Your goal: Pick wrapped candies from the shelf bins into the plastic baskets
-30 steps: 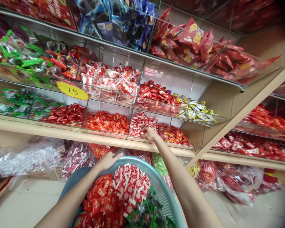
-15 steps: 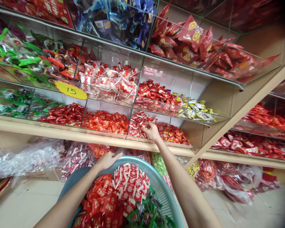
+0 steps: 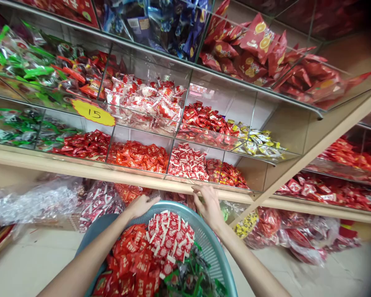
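Observation:
My left hand [image 3: 141, 205] is closed on the far rim of a teal plastic basket [image 3: 215, 256]. The basket holds red candies [image 3: 132, 255], red-and-white candies [image 3: 169, 236] and some green-wrapped ones [image 3: 188, 280]. My right hand [image 3: 207, 204] hovers just above the basket's far rim, under the wooden shelf edge [image 3: 111, 174]. Its fingers are stretched out and nothing shows in them. Directly above it is the shelf bin of red-and-white candies [image 3: 188, 162].
Glass-divided bins of red, green, yellow and blue wrapped sweets fill the shelves. A yellow tag marked 15 [image 3: 93, 113] hangs at the left. Clear plastic bags [image 3: 34, 202] of candy lie below the shelf. Another shelf of red packets [image 3: 334, 192] runs to the right.
My right hand has drawn back from the red-and-white candy bin and dropped down to the basket's rim. My left hand has stayed on the rim.

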Tool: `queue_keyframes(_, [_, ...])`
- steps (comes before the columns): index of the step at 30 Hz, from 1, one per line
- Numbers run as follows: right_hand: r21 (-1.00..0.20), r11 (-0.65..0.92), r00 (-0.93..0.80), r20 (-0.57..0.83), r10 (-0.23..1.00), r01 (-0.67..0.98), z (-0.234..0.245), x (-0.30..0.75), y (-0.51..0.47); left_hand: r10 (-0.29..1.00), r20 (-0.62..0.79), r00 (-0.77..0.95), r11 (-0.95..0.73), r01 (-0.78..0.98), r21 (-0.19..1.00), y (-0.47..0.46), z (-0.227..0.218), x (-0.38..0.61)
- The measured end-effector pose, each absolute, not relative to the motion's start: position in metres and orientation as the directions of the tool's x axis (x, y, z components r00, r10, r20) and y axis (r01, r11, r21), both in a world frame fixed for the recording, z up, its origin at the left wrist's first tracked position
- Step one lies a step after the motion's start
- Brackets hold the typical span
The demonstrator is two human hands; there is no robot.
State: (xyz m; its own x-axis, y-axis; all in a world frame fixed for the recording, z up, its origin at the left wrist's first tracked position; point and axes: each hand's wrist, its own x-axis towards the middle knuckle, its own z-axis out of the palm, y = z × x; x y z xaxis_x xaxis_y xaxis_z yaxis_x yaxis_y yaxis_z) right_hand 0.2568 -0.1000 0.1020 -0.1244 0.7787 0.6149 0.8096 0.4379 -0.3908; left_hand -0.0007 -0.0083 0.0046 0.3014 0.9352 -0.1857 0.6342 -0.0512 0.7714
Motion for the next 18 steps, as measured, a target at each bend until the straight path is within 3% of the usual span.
queue_keyframes(3, [-0.502, 0.422, -0.006, 0.638, 0.770, 0.755, 0.082, 0.268, -0.102, 0.936, -0.153, 0.318, -0.092, 0.637, 0.765, -0.009, 0.005, -0.001])
queue_keyframes(7, [-0.698, 0.278, 0.175, 0.502, 0.847, 0.660, 0.043, 0.295, -0.103, 0.931, -0.168, 0.324, -0.078, 0.627, 0.775, -0.010, 0.009, -0.001])
queue_keyframes(15, [-0.776, 0.159, 0.034, 0.226, 0.973, 0.611, -0.034, 0.324, -0.081, 0.931, -0.228, 0.286, -0.002, 0.628, 0.778, -0.012, 0.014, -0.004])
queue_keyframes(18, [-0.703, 0.117, 0.003, 0.167, 0.986, 0.702, -0.047, 0.319, -0.048, 0.932, -0.232, 0.278, -0.004, 0.650, 0.760, -0.011, 0.014, -0.005])
